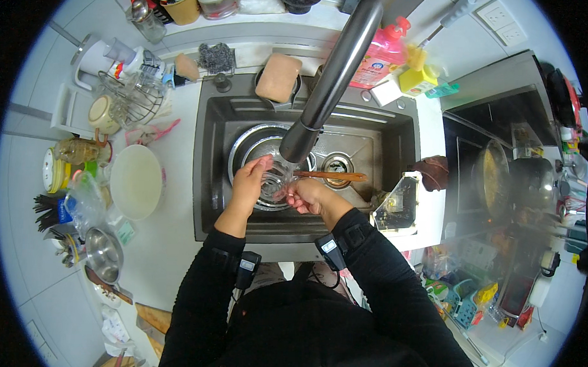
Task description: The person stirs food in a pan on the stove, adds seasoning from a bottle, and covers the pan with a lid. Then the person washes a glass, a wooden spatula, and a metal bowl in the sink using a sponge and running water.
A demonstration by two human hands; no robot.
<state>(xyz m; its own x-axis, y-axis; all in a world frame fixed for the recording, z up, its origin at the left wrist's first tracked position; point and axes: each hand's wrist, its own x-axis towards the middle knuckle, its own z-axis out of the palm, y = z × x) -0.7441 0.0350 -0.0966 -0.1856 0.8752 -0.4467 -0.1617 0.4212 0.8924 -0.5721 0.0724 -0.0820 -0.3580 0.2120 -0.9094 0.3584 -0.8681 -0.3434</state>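
Observation:
My left hand (pixel 250 177) and my right hand (pixel 305 194) are over the left part of a dark sink (pixel 212 156), on either side of a clear glass vessel (pixel 274 179). The left hand is against its left side; the right hand's fingers are at its lower right. The glass is tilted beneath the dark metal faucet (pixel 303 135), which partly covers the view. Under it in the sink sits a round metal basin (pixel 237 147). A wooden handle (pixel 343 176) extends right from beside the glass, above the drain (pixel 337 165).
A pale round board or plate (pixel 136 183) and a steel bowl (pixel 104 257) stand on the left counter. Behind the sink are a tan sponge (pixel 278 78) and a pink soap bottle (pixel 378 55). To the right, a pan (pixel 493 178) is on the stove.

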